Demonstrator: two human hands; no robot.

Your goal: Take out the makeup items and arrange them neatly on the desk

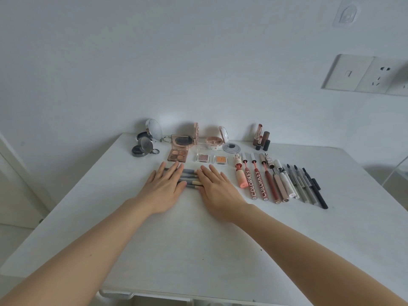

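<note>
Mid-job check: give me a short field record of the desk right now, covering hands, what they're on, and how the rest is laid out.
left hand: flat, fingers straight, resting on the grey brushes
right hand: flat, fingers straight, at the brushes' right ends
grey brushes: stacked crosswise between both hands
back row: open compacts, eyeshadow palette, upright lipsticks
right side: lip glosses and slim pens lying side by side
desk: white, against the wall
</note>
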